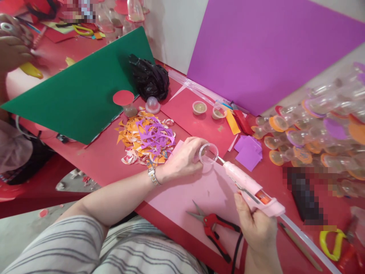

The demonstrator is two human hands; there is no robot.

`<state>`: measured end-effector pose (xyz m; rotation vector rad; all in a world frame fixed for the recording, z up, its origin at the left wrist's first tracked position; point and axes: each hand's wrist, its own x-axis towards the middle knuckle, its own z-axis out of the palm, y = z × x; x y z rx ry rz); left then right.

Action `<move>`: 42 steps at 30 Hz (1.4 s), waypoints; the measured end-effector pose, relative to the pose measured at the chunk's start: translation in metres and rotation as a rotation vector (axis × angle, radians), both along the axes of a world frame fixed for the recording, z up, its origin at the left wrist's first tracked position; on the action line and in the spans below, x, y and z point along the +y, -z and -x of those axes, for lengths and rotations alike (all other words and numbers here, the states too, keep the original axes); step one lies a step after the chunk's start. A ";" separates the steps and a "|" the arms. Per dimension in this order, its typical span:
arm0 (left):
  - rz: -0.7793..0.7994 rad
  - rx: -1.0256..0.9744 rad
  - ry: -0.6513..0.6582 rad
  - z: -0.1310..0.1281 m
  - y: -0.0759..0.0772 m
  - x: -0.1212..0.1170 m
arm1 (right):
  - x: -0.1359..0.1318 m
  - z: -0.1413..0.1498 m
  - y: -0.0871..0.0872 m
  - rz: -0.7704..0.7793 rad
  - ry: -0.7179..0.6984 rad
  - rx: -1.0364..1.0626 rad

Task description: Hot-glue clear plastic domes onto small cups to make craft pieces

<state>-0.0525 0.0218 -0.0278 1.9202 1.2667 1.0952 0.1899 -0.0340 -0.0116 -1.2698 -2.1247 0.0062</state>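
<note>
My left hand is closed on a small clear plastic cup, its round rim tipped toward the right. A pink hot glue gun is gripped in my right hand, and its metal nozzle meets or nearly meets the cup's rim. A long glue stick sticks out of the gun's back. Under my hands lies a pink sheet. On it rest red-handled pruning shears with the blades apart.
Orange and purple paper scraps are heaped beyond my left forearm. Purple paper squares and two small cups lie farther back. Stacked clear cup assemblies fill the right. A green board stands left, with another person's hand behind it.
</note>
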 end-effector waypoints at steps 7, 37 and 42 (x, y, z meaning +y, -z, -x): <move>0.013 0.044 0.055 0.002 -0.004 -0.003 | 0.001 0.000 -0.001 0.010 0.018 0.005; 0.048 0.011 0.048 -0.001 -0.001 -0.006 | 0.002 0.000 0.004 0.142 -0.004 0.234; 0.007 -0.022 0.058 0.000 0.003 -0.003 | 0.006 -0.004 -0.002 0.257 0.032 0.261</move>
